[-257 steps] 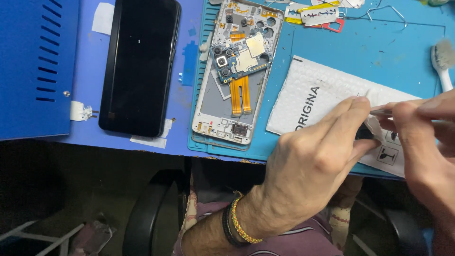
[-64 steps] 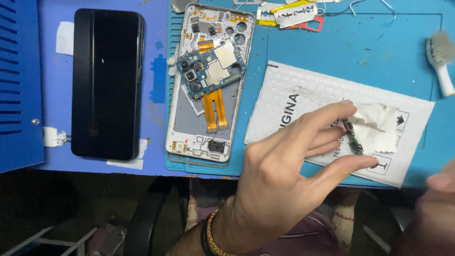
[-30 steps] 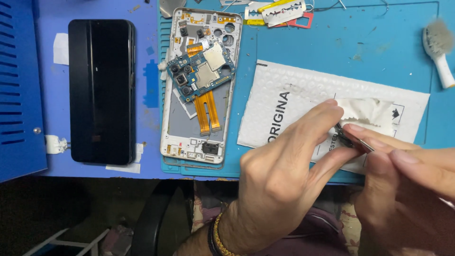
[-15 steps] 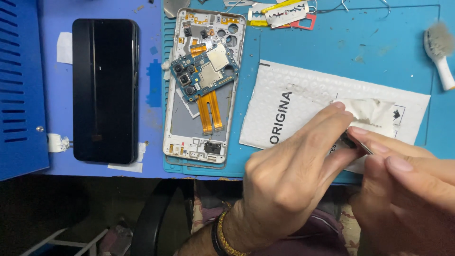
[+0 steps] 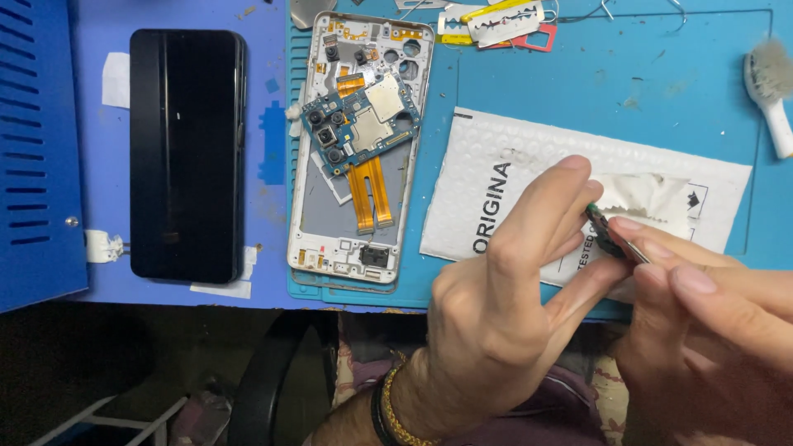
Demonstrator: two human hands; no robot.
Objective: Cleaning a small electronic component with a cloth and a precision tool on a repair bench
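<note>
My left hand [image 5: 504, 306] pinches a small dark circuit board piece [image 5: 603, 231] between thumb and fingers, just over the near edge of the mat. My right hand [image 5: 710, 322] holds thin metal tweezers [image 5: 634, 248] whose tip touches that piece. Both hands hover above a white bubble envelope [image 5: 496, 165] with a torn white tissue [image 5: 648, 198] on it. To the left lies an opened phone frame [image 5: 318, 239] with a loose blue motherboard [image 5: 359, 128] and orange flex cables [image 5: 372, 190] inside.
A black phone screen [image 5: 188, 153] lies face up on the blue table at left, beside a blue metal box [image 5: 37, 140]. A white brush [image 5: 772, 91] rests at the right edge. Razor blade and plastic cards [image 5: 496, 21] lie at the back. A chair sits below the table edge.
The right hand came back in from the right with tweezers and met the piece in my left hand. The left hand has stayed over the envelope, shifting slightly.
</note>
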